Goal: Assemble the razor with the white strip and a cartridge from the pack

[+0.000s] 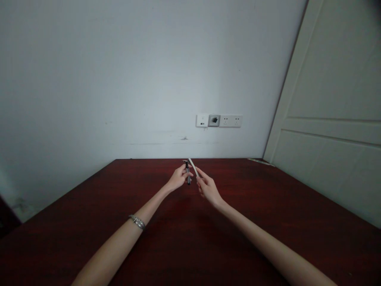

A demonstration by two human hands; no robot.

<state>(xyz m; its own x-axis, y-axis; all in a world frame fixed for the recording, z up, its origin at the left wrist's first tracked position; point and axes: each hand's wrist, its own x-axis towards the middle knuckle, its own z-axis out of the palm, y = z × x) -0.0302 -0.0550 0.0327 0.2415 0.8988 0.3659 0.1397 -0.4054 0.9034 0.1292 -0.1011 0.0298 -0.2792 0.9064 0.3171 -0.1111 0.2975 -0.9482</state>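
Note:
Over the middle of the dark red table (166, 246), my left hand (177, 178) is closed around a slim black and grey tool (188, 174), held nearly upright. A small part juts out to the left at its top; its exact kind is too small to tell. To the right, my right hand (210, 190) grips a thin white stick-like object (193, 167) near its lower end. The white object slants up and to the left, its tip close to the top of the black and grey tool. Whether the two touch I cannot tell.
A pale wall (119, 79) rises behind the table and carries a row of sockets (230, 121). On the right stands a whitish panelled door (333, 119). A thin flat strip (260, 161) lies at the table's far right corner. A silver bracelet (137, 222) circles my left forearm.

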